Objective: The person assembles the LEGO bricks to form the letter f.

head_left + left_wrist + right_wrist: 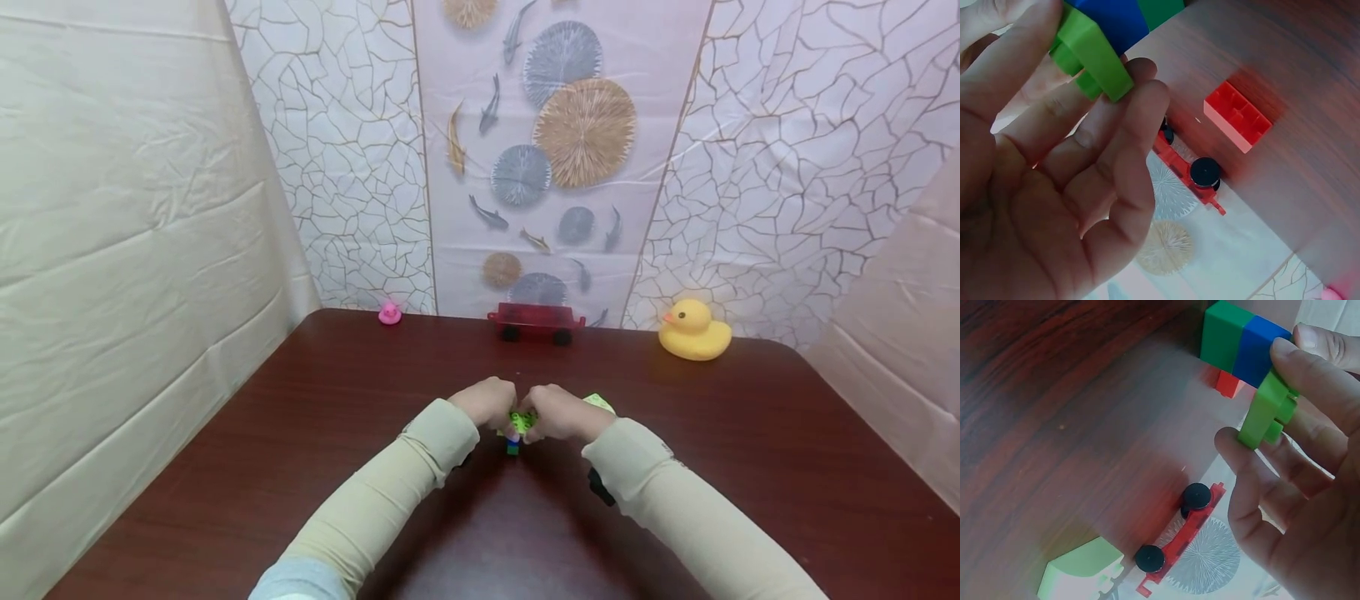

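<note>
In front of me a small stack of toy bricks is held between both hands. It joins a light green studded brick (522, 422), a blue brick (1262, 351) and a dark green brick (1225, 336). My left hand (487, 403) pinches the stack from the left, its fingertips at the light green brick (1094, 53). From the other side my right hand (561, 412) pinches it too, a fingertip (1285, 350) at the seam of blue and light green. A red brick (1236, 117) lies on the table beyond, hidden in the head view.
A pale green curved brick (598, 403) lies just past my right hand. Along the table's back edge stand a pink duck (389, 313), a red toy wagon (536, 317) with black wheels, and a yellow duck (694, 332). Patterned cloth (352, 167) hangs behind.
</note>
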The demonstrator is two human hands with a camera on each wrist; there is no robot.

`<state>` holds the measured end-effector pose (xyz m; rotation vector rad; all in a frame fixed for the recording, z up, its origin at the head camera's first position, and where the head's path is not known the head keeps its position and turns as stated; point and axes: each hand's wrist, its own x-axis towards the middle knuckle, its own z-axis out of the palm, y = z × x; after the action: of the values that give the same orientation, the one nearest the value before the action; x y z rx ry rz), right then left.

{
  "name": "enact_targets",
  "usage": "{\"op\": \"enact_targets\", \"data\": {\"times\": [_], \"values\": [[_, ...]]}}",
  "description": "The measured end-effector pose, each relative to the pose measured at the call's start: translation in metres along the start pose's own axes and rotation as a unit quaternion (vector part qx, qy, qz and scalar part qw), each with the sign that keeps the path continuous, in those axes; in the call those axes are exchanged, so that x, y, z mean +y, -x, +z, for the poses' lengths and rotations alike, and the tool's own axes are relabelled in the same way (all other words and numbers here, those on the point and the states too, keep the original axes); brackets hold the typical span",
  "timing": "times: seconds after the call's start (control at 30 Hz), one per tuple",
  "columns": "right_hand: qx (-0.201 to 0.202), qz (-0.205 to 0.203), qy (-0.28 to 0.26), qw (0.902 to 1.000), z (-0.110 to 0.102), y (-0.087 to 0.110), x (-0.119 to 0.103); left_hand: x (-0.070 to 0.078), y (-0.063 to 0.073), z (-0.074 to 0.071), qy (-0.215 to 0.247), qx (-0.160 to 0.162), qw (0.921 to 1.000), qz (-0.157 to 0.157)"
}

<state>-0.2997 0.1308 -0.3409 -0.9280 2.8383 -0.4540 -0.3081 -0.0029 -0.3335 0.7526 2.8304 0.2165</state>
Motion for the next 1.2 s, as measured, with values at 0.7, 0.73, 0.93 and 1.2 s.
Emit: {"op": "enact_targets", "data": {"times": [0.7, 0.73, 0.93, 1.2], "values": [[-0.030, 0.041, -0.035, 0.9981, -0.005, -0.003, 0.006, -0.024, 0.022, -0.006, 0.004, -0.020, 0.9997, -0.017], [-0.031, 0.040, -0.032, 0.9982, -0.005, -0.004, 0.006, -0.025, 0.023, -0.006, 0.004, -0.021, 0.9996, -0.019], [-0.024, 0.039, -0.020, 0.9987, -0.001, -0.011, 0.010, -0.031, 0.025, -0.007, 0.019, -0.025, 0.9989, -0.035], [0.014, -0.017, -0.005, 0.9997, 0.009, -0.023, 0.010, -0.029, 0.024, -0.007, 0.006, -0.023, 0.9991, -0.034]]}}
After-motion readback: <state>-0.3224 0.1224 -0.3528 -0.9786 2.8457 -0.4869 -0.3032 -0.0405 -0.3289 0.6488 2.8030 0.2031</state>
